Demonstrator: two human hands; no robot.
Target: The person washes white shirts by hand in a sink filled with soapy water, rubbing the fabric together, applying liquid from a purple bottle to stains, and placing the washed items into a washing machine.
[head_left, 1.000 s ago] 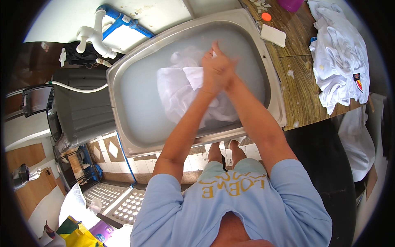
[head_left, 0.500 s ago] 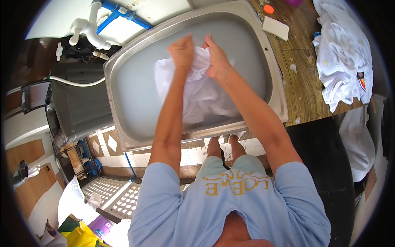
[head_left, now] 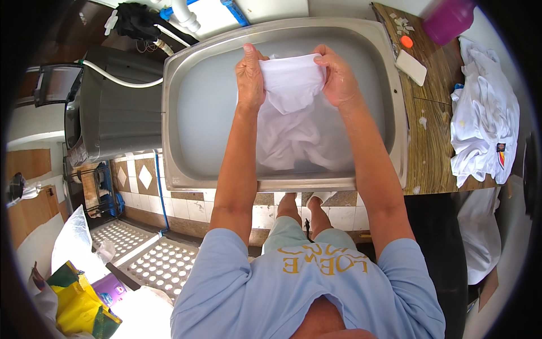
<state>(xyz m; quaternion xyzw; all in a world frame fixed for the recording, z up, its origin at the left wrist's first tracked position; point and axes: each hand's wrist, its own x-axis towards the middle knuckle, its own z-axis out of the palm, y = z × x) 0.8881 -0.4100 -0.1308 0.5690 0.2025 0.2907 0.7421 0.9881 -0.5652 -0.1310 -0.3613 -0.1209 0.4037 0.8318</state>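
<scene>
Stretched over a steel sink [head_left: 400, 147] of cloudy water [head_left: 209, 124], between left hand [head_left: 249, 76] and right hand [head_left: 337, 82]: a white cloth [head_left: 292, 82], gripped at both side edges. On the left, thumb upright, fingers curled in behind the fabric, with little gap left in the grip. On the right, thumb pressed near the upper corner, fingers bent around behind, closed on the edge just as firmly.

Lying directly between the two palms, level with the fingers, with its upper edge drawn nearly straight from one hand to the other. Long axis of the raised panel running left to right, across the body; lower edge narrowing and sagging toward the near side of the sink. Spread below it in the water, wet white folds [head_left: 296, 141], reaching toward the near rim; cannot tell whether of one piece with the panel.

At right, on a wood-grain counter [head_left: 426, 141], a pale rectangular block [head_left: 411, 68] beside the sink, an orange cap [head_left: 406, 42] just beyond it, and a heaped white garment [head_left: 485, 107].
</scene>
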